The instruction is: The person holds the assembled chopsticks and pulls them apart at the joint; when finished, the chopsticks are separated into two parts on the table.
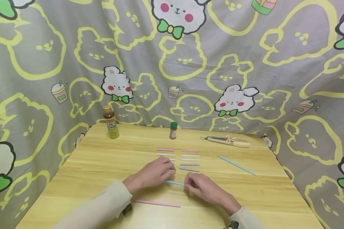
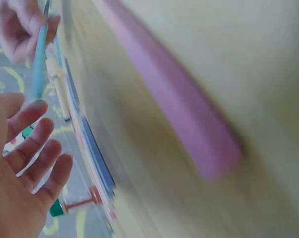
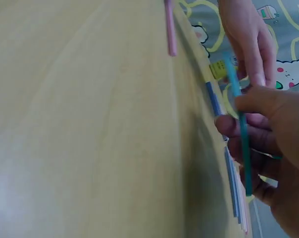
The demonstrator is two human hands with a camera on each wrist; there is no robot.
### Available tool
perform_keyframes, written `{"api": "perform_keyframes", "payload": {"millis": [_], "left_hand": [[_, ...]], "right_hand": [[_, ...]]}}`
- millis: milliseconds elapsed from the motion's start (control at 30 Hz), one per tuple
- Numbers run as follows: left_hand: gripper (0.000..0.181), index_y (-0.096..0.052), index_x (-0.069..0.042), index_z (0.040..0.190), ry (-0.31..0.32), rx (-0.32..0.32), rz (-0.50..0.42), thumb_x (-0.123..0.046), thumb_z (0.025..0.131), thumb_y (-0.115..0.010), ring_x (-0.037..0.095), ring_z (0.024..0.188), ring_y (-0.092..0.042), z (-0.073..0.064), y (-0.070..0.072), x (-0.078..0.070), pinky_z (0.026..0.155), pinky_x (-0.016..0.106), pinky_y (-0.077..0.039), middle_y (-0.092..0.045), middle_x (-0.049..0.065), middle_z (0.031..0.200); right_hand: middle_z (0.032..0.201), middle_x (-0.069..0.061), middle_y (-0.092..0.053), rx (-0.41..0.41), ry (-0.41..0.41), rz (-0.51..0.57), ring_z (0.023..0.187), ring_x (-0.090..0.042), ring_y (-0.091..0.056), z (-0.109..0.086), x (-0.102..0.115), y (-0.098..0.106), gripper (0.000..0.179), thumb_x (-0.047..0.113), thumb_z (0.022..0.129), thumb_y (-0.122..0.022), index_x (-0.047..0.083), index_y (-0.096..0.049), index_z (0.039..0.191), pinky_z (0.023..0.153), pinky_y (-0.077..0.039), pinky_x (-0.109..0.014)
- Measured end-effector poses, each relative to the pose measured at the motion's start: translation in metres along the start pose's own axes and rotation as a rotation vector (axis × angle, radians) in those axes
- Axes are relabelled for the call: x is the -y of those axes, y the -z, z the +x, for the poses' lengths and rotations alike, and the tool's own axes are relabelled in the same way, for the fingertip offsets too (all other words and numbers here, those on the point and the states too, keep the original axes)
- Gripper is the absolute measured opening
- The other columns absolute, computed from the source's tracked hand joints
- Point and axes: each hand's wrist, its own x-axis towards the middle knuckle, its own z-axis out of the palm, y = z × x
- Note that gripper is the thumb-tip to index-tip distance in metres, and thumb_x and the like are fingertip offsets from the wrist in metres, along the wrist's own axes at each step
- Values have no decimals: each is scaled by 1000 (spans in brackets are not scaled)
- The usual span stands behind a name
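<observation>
My right hand (image 1: pixel 204 189) pinches a light blue straw (image 1: pixel 175 183) between thumb and fingers, over the table's middle. The straw's other end reaches my left hand (image 1: pixel 156 171); in the left wrist view it lies at the index fingertip (image 2: pixel 38 105), close to the thumb. The other left fingers are spread and relaxed. Beyond the hands lie two columns of short straw pieces: pink, white and blue. The right column (image 1: pixel 190 160) is in full view, while my left hand covers part of the left column (image 1: pixel 165 149). A long pink straw (image 1: pixel 157 203) lies nearer me, beside my left sleeve.
Another long blue straw (image 1: pixel 238 166) lies at the right. Along the back of the wooden table (image 1: pixel 83 181) stand a yellow-labelled bottle (image 1: pixel 111 124) and a small green-capped jar (image 1: pixel 173 131). Tongs (image 1: pixel 226 141) lie at the back right. A patterned curtain (image 1: pixel 189 63) surrounds the table.
</observation>
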Motion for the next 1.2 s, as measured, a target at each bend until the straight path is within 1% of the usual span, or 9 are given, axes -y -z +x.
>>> {"api": "perform_keyframes", "payload": {"millis": [100, 200, 333, 533, 767, 867, 933, 1067, 1200], "left_hand": [[34, -77, -19, 113, -11, 30, -75, -35, 118, -48, 4, 87, -61, 1, -1, -10, 83, 28, -56, -70, -9, 95], [35, -76, -17, 108, -5, 56, -150, -33, 118, -48, 1, 67, -47, 2, -1, -16, 67, 21, -47, -63, -10, 80], [29, -75, -19, 111, 33, 41, -201, -35, 117, -51, -1, 68, -46, -1, 0, -19, 66, 20, -45, -64, -13, 84], [18, -66, -24, 114, 47, 23, -207, -37, 116, -55, 0, 72, -51, -5, 2, -21, 66, 21, -47, -63, -13, 88], [18, -71, -21, 110, -4, -15, -160, -32, 115, -57, -2, 63, -41, -7, 4, -21, 59, 19, -39, -53, -14, 75], [23, -73, -19, 105, -28, -15, -145, -29, 115, -56, -2, 65, -44, -9, 7, -17, 63, 19, -44, -63, -9, 80], [26, -73, -18, 101, 3, -30, -155, -28, 116, -54, -2, 67, -47, -13, 13, -8, 66, 20, -48, -68, -5, 83], [25, -74, -22, 100, 157, -100, -219, -31, 115, -57, 1, 64, -48, -29, 33, 18, 65, 24, -47, -64, -6, 76], [26, -78, -20, 113, 228, -134, -231, -31, 116, -55, 5, 63, -47, -41, 43, 38, 60, 26, -44, -59, -9, 75]], "right_hand": [[87, 6, -71, -73, 25, -6, 74, 3, -56, 3, 2, 2, 9, 29, 114, -61, 21, -65, 111, 68, -53, -21], [86, 1, -74, -146, 31, 8, 71, 3, -54, 7, 6, 4, 10, 32, 114, -60, 23, -65, 114, 64, -51, -21], [91, 5, -75, -237, 38, -1, 70, 3, -52, 12, 10, 4, 8, 31, 110, -67, 25, -72, 112, 63, -50, -21], [96, 11, -73, -321, 124, -89, 69, 3, -46, 17, 15, 4, 7, 27, 105, -76, 20, -77, 104, 61, -46, -19], [91, 7, -77, -289, 159, -166, 67, 6, -46, 20, 18, 6, 12, 28, 108, -71, 19, -79, 104, 60, -46, -18], [82, 6, -74, -267, 212, -190, 68, 8, -50, 18, 10, 10, 14, 21, 110, -67, 14, -78, 104, 61, -48, -17], [77, 7, -70, -308, 239, -200, 68, 8, -53, 13, 1, 18, 10, 12, 108, -68, 10, -76, 102, 61, -50, -18], [74, 7, -69, -428, 139, -172, 64, 6, -53, -8, -20, 40, 9, 5, 104, -71, 12, -76, 101, 56, -49, -20], [85, 4, -72, -446, -30, -151, 64, 3, -48, -23, -31, 56, 13, 15, 110, -66, 15, -78, 112, 57, -44, -23]]}}
